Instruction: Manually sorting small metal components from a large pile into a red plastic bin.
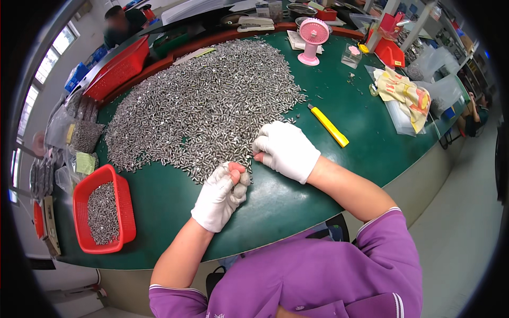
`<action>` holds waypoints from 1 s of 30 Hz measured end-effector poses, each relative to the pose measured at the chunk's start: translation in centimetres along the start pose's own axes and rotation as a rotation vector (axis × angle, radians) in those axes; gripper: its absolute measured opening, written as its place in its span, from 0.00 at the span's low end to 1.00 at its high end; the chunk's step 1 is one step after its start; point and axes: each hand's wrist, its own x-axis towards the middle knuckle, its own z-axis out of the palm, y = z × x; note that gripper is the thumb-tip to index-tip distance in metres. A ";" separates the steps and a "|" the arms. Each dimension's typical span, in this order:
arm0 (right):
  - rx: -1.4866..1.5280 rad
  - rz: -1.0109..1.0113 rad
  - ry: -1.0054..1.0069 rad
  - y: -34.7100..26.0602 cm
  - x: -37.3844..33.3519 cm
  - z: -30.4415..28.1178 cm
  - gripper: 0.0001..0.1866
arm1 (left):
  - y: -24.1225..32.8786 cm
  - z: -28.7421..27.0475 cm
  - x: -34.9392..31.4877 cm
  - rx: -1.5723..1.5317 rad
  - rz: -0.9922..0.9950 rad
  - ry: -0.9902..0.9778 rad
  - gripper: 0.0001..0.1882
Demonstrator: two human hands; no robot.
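Note:
A broad heap of small silvery metal pins (207, 100) is spread over the green tabletop (286, 206). At the heap's near edge is my left hand (217, 199), in a white glove that leaves some fingertips bare. Its thumb and fingers are pinched together, and whatever they hold is too small to make out. My right hand (286, 151), gloved the same way, rests to its right at the edge of the heap. Those fingers curl down toward the pins, and their grip is partly hidden under the hand.
A red plastic basket (131, 214) of pins stands at left, near bagged parts (85, 135). Right of the heap lies a yellow utility knife (330, 127). Farther back are a pink fan (313, 40), a clear box (351, 55) and a printed cloth (403, 95). A person (124, 26) is beyond.

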 end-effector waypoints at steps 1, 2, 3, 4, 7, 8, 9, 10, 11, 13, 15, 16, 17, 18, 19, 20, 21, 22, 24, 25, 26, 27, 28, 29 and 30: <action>0.000 -0.002 0.000 -0.2 0.0 -0.2 0.06 | 0.0 0.0 0.0 -0.003 -0.008 0.003 0.05; 0.123 -0.053 0.064 -0.5 0.1 -0.5 0.07 | 0.0 -0.1 0.1 -0.003 -0.006 0.005 0.05; 0.245 -0.102 0.128 -0.7 0.1 -0.7 0.08 | 0.0 0.0 0.1 -0.004 -0.016 -0.033 0.05; 0.280 -0.164 0.128 -0.8 0.1 -0.8 0.09 | 0.0 0.1 0.2 -0.005 -0.026 -0.071 0.05; 0.294 -0.292 0.119 -1.1 0.2 -0.6 0.10 | 0.1 0.2 0.1 0.081 -0.058 -0.038 0.06; 0.295 -0.291 0.120 -1.1 0.2 -0.6 0.10 | 0.1 0.3 0.1 0.124 -0.073 -0.023 0.06; 0.292 -0.269 0.120 -1.1 0.2 -0.6 0.09 | 0.1 0.3 0.0 0.125 -0.073 -0.023 0.06; 0.289 -0.247 0.120 -1.1 0.2 -0.7 0.08 | 0.0 0.3 -0.1 0.095 -0.049 0.004 0.07; 0.283 -0.204 0.148 -1.1 0.1 -1.0 0.08 | -0.1 0.3 -0.1 0.065 -0.025 0.030 0.07; 0.256 -0.129 0.210 -0.8 0.1 -1.1 0.07 | 0.1 0.5 -0.2 0.065 -0.034 0.014 0.08; 0.204 -0.090 0.208 -0.4 0.0 -0.9 0.06 | 0.1 0.6 -0.2 0.066 -0.041 -0.001 0.08; 0.153 -0.053 0.203 -0.2 0.0 -0.7 0.06 | 0.1 0.5 -0.2 0.070 -0.037 -0.006 0.09; 0.130 -0.037 0.181 -0.1 0.1 -0.6 0.06 | 0.0 0.5 -0.2 0.074 -0.033 -0.012 0.10; 0.129 -0.036 0.183 0.1 0.1 -0.4 0.06 | 0.1 0.4 -0.2 0.076 -0.034 -0.013 0.10; 0.079 -0.024 0.158 0.3 0.2 -0.3 0.06 | 0.1 0.3 -0.2 0.065 -0.025 -0.005 0.11; 0.029 -0.013 0.134 0.5 0.1 -0.1 0.07 | 0.1 0.2 -0.3 0.054 -0.015 0.003 0.11; 0.027 -0.011 0.134 0.7 0.1 0.2 0.07 | 0.1 0.1 -0.3 0.053 -0.012 0.017 0.12; 0.038 -0.023 0.126 0.9 0.0 0.5 0.06 | 0.2 0.2 -0.3 0.053 -0.014 0.014 0.12; 0.048 -0.037 0.118 1.0 -0.1 0.7 0.06 | 0.2 0.5 -0.2 0.024 0.030 0.015 0.12; 0.038 -0.055 0.109 0.9 -0.1 0.8 0.06 | 0.3 0.4 -0.1 0.023 0.031 0.014 0.12; 0.028 -0.073 0.100 0.8 -0.1 0.8 0.06 | 0.2 0.3 0.0 0.016 0.032 0.004 0.12; 0.028 -0.075 0.099 0.8 -0.1 0.7 0.06 | 0.2 0.1 0.0 0.008 0.032 -0.004 0.13; 0.028 -0.087 0.084 0.7 -0.1 0.6 0.06 | 0.2 0.0 0.0 0.007 0.034 -0.004 0.13; 0.028 -0.100 0.069 0.7 -0.1 0.5 0.06 | 0.3 0.0 -0.1 -0.007 0.031 -0.006 0.12; 0.028 -0.102 0.067 0.7 -0.2 0.4 0.06 | 0.2 -0.1 0.0 -0.022 0.029 -0.009 0.12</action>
